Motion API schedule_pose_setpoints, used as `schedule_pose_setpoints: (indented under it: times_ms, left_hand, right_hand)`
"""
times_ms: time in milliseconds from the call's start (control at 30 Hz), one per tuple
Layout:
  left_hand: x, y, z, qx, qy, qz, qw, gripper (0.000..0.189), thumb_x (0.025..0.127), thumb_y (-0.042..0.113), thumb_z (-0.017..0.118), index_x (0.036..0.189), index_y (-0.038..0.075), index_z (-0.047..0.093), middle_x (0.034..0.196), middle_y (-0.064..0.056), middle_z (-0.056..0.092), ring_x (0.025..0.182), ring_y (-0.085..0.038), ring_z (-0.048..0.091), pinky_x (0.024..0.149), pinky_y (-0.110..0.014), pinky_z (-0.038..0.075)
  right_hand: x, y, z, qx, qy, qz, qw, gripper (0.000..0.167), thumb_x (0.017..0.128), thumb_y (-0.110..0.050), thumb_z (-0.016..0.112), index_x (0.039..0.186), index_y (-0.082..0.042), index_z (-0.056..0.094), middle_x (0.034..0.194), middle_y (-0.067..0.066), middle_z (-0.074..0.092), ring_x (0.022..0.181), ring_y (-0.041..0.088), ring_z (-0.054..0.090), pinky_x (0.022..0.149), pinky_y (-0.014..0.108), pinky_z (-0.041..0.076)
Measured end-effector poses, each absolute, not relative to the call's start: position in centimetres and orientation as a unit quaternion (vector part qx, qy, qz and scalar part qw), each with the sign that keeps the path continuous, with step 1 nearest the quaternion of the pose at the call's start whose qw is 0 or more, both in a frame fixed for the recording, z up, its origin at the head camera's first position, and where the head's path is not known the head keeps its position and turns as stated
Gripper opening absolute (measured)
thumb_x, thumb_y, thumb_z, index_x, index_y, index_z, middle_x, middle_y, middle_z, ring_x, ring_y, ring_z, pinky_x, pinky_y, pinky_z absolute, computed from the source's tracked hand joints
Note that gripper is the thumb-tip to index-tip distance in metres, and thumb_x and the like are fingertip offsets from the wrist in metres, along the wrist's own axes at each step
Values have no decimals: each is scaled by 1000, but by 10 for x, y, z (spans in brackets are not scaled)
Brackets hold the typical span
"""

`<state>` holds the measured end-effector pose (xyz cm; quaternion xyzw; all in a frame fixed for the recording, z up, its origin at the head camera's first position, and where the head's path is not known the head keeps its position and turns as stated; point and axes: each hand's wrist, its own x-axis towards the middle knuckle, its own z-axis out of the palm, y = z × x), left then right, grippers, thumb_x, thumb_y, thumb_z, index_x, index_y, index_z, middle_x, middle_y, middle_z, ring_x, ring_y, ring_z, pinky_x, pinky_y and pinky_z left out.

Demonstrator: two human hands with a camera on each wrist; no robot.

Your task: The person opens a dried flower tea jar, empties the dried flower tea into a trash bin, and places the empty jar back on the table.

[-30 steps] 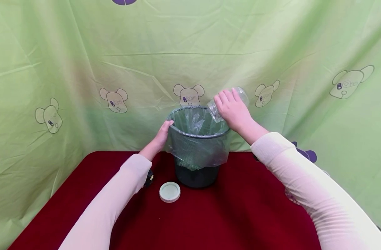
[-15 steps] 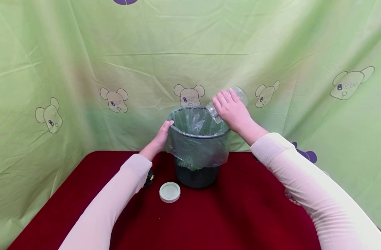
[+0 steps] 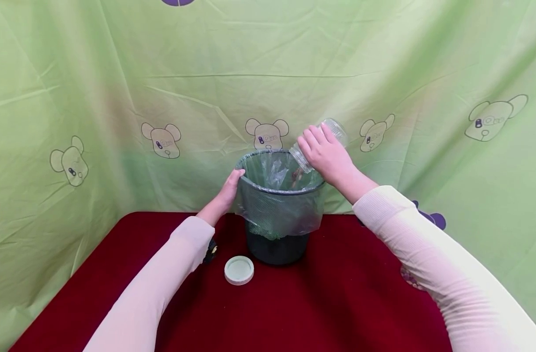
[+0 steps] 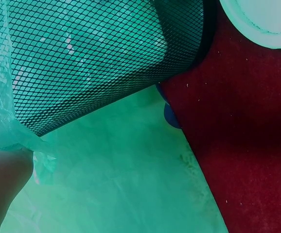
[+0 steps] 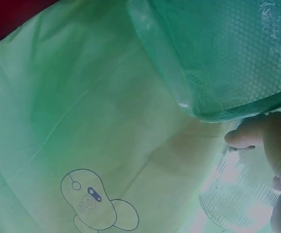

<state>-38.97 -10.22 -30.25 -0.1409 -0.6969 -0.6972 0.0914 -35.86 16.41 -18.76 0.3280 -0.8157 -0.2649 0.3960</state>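
Note:
A black mesh wastebasket stands on the red cloth, lined with a clear plastic bag folded over its rim. My left hand grips the rim on the left, thumb on top, over the liner. In my right hand I hold a clear ribbed glass jar, tipped with its mouth down and left over the basket's right rim. Something brownish shows just below the jar's mouth, inside the basket; its kind is too blurred to tell. A pale round lid lies in front of the basket.
The red-covered table ends right behind the basket. A green curtain with printed bear heads hangs at the back and sides. A partly hidden reddish, patterned object shows beside my right sleeve.
The jar has tipped a little more steeply, its base rising slightly. Brownish stuff now shows below its mouth. The left hand, basket and lid stay where they were.

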Motion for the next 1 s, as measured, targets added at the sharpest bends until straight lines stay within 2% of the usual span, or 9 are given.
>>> schedule_pose_setpoints:
  times_ms: [300,533,867,1000]
  left_hand:
    - [-390,-102,-302,-147,-690,-704,85,53,92,30,37,128,-8,40,138,-19,36,125,-25,31,110,-39,20]
    - [-390,-101,-302,-154,-685,-707,84,57,91,30,37,133,-8,38,145,-20,32,132,-26,27,112,-41,17]
    - [-389,-101,-303,-161,-676,-714,85,53,92,28,36,131,-8,39,138,-19,36,124,-23,32,109,-37,21]
    - [-389,-101,-302,-159,-675,-716,84,52,92,29,37,130,-7,40,136,-18,37,122,-22,33,107,-36,23]
  right_hand:
    - [-359,163,-187,337,-808,-275,397,55,79,13,60,131,4,45,132,25,47,129,39,39,113,51,19]
    - [-360,162,-186,349,-788,-308,403,54,79,11,62,131,3,47,131,24,48,128,38,40,113,50,20]
    - [-360,161,-187,378,-747,-341,429,45,87,6,54,131,1,50,133,22,50,128,37,41,113,48,20]
    - [-361,159,-185,381,-738,-353,430,45,88,4,55,132,-1,51,134,21,50,129,36,40,114,48,19]
